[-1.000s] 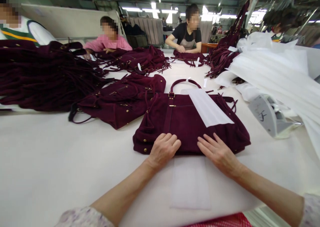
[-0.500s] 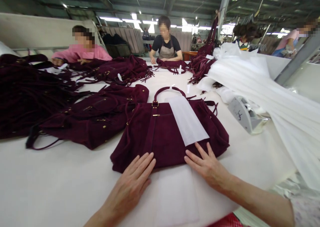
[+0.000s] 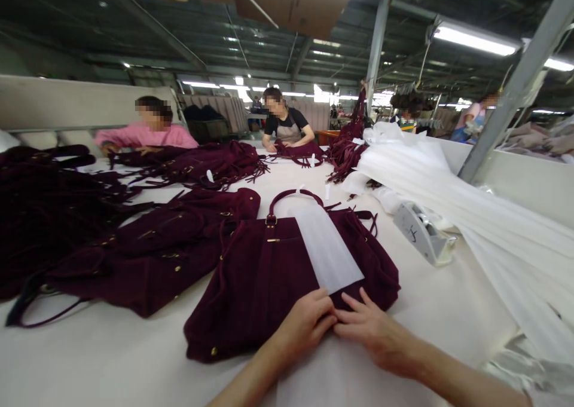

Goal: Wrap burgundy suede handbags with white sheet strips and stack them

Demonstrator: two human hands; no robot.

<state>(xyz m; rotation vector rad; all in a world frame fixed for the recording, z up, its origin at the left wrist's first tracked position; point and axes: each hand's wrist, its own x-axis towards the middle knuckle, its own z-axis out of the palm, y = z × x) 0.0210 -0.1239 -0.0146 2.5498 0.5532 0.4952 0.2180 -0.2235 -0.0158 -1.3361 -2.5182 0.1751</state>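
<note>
In the head view a dark burgundy handbag (image 3: 251,287) lies on the white table, its handle pointing away from me. A white strip of thin wrapping sheet (image 3: 329,248) rests across its front, and another white sheet (image 3: 323,371) extends from under its near edge towards me. My left hand (image 3: 307,317) is at the bag's bottom edge with curled fingers pressed together; what they pinch is hidden. Touching it on the right, my right hand (image 3: 374,332) has its fingers stretched and spread over the bag's lower edge.
A tape dispenser (image 3: 421,233) stands to the right beside long white wrapping sheets (image 3: 448,180). More burgundy bags (image 3: 152,257) are piled on the left. Across the table, a person in pink (image 3: 147,133) and a person in an apron (image 3: 289,126) handle bags.
My left hand has moved right along the bag's lower edge to meet my right hand, its flat fingers now curled. The camera view has tilted up.
</note>
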